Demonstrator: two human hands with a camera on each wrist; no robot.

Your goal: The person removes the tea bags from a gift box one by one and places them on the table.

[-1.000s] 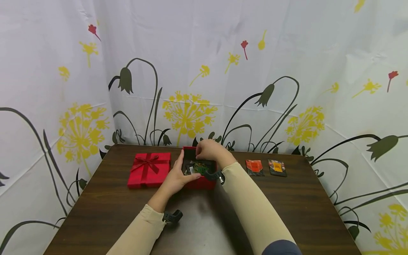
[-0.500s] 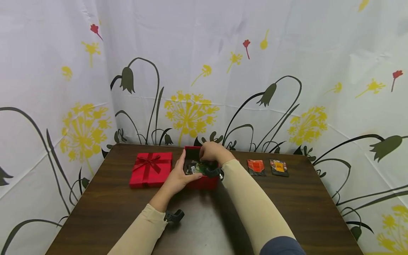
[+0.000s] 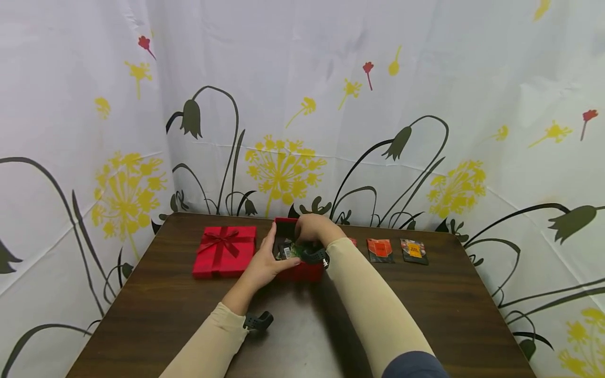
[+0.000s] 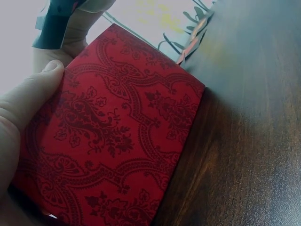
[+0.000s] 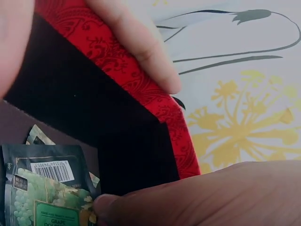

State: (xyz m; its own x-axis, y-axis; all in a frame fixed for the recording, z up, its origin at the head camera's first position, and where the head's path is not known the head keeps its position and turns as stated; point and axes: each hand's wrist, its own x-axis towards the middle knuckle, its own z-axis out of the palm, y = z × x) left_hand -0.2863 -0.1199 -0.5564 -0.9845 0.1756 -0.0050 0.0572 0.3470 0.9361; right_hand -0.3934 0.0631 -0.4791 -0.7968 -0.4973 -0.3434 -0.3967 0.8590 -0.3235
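Left hand (image 3: 262, 265) grips red box (image 3: 304, 272); lid (image 3: 235, 265) beside it; sleeve (image 3: 373, 296) half-hides something red (image 3: 353, 241) near 2 packets (image 3: 380, 251).

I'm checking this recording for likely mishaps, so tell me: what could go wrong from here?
Snagging: a fingertip of the right hand sits at the edge of the grape packet, which overlaps another packet, so moving one might drag both. Sliding: the left hand braces one corner of the red box; a hard push could shift it. Brushing: the right sleeve partly hides a reddish item and might nudge it.
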